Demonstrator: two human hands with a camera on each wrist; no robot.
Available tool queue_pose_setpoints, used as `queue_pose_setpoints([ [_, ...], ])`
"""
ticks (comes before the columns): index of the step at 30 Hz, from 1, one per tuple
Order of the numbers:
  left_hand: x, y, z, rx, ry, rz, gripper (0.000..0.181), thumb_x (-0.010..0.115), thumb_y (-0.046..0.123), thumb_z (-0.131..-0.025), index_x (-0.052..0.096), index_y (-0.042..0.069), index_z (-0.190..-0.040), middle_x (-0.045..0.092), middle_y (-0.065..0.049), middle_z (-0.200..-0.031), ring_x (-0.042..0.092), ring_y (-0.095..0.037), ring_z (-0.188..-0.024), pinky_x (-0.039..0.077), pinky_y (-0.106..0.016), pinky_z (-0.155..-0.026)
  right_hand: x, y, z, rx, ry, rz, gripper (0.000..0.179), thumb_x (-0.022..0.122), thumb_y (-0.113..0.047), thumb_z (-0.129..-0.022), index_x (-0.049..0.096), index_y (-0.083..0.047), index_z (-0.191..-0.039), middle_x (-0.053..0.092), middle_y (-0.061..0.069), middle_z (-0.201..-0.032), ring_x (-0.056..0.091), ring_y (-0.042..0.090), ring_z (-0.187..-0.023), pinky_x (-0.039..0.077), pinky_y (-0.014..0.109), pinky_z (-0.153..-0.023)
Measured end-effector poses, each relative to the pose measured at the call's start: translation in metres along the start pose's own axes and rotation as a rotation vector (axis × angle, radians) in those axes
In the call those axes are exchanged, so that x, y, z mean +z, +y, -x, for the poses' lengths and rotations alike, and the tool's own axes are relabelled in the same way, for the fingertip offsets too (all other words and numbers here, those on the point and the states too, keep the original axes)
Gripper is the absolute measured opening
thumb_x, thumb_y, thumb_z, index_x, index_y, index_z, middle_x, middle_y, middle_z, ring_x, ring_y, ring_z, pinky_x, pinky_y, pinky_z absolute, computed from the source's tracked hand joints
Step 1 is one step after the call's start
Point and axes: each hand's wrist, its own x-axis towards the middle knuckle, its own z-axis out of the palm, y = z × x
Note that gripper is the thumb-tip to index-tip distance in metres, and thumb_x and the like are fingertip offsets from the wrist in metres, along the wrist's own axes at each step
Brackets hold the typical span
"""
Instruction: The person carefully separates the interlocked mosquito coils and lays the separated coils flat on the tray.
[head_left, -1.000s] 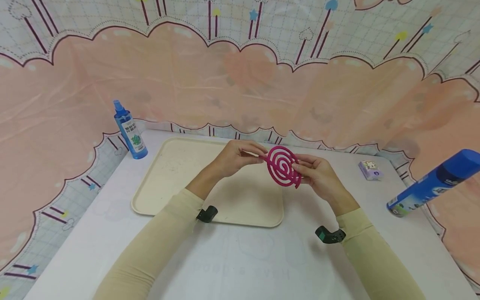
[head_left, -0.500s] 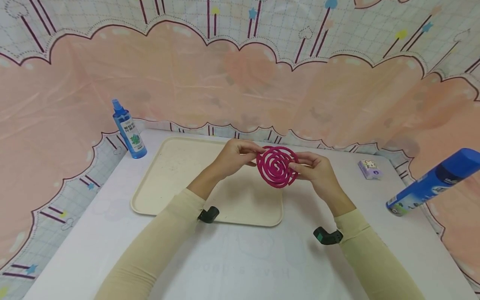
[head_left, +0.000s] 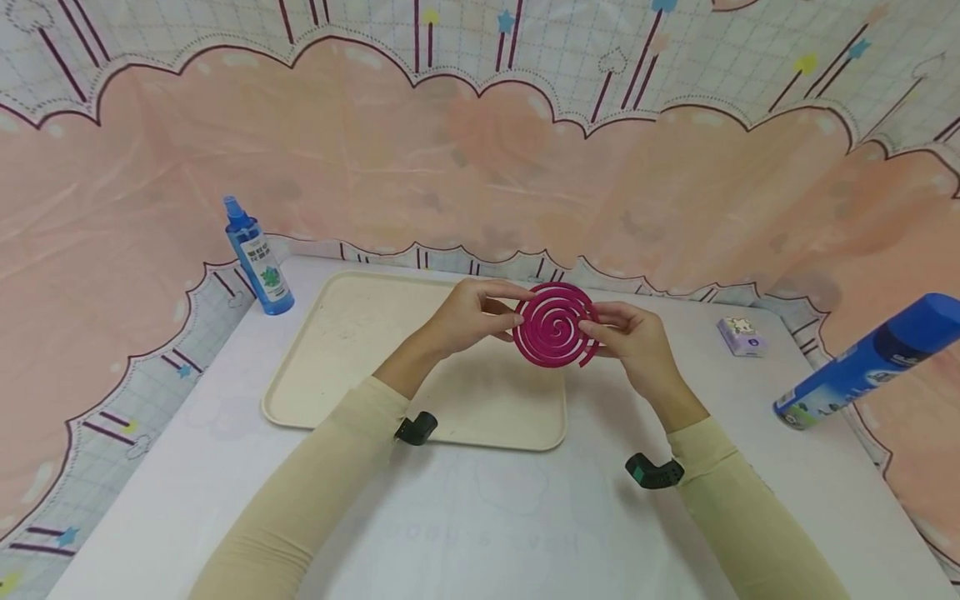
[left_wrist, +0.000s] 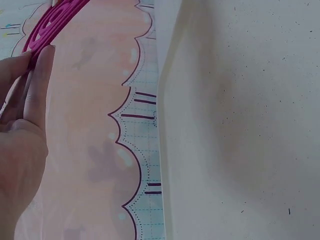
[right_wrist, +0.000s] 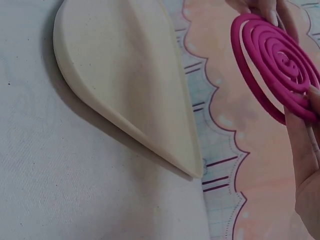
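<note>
A magenta mosquito coil (head_left: 557, 327) is held up between both hands, its flat spiral face turned toward the head camera. My left hand (head_left: 477, 312) pinches the coil's left rim between thumb and fingers. On the opposite side, my right hand (head_left: 633, 337) grips the right rim, thumb on the near face and fingers behind. In the right wrist view the coil (right_wrist: 275, 60) shows its rings slightly spread, the outer one standing apart from the rest. The left wrist view catches the coil (left_wrist: 52, 22) nearly edge-on at the left fingertips.
Below the hands a cream tray (head_left: 360, 408) lies on the white table (head_left: 480, 517). A blue spray bottle (head_left: 262, 265) stands at the back left. To the right are a small purple box (head_left: 741, 337) and a tall blue aerosol can (head_left: 862, 367). A patterned curtain (head_left: 450, 183) hangs behind.
The left fingers have shifted from a loose strand onto the coil's left rim. Its rings, crossed and jumbled half a second ago, now lie nearly in one flat spiral.
</note>
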Motion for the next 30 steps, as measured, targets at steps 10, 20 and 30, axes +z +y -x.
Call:
queue_pose_setpoints([
  [10,-0.001,-0.001,0.0,-0.069,0.029,0.026,0.039,0.067,0.0,-0.095,0.066,0.001,-0.134,0.062,-0.015,-0.143,0.075,-0.02,-0.098,0.066,-0.037,-0.078,-0.002,0.002,0.002,-0.043,0.012,-0.038,0.037,0.073,-0.018,-0.094,0.066,0.002,-0.124,0.076,-0.016,-0.097,0.075,0.002,-0.09,0.063,0.023,-0.079],
  [20,0.0,0.0,-0.001,-0.147,0.09,0.101,0.033,0.058,0.0,-0.1,0.065,-0.005,-0.132,0.065,-0.021,-0.137,0.073,-0.013,-0.091,0.066,-0.037,-0.076,-0.008,0.007,0.004,-0.176,-0.063,-0.082,0.023,0.072,-0.01,-0.094,0.073,-0.003,-0.116,0.078,-0.011,-0.099,0.076,0.006,-0.086,0.063,0.022,-0.081],
  [30,-0.001,-0.003,0.0,0.007,0.007,-0.084,0.027,0.07,0.0,-0.092,0.063,0.003,-0.119,0.056,-0.011,-0.149,0.049,-0.028,-0.144,0.043,-0.049,-0.12,-0.011,0.001,0.002,0.005,-0.001,-0.413,0.019,0.07,-0.01,-0.095,0.073,-0.017,-0.112,0.079,-0.007,-0.103,0.077,0.008,-0.091,0.064,0.027,-0.075],
])
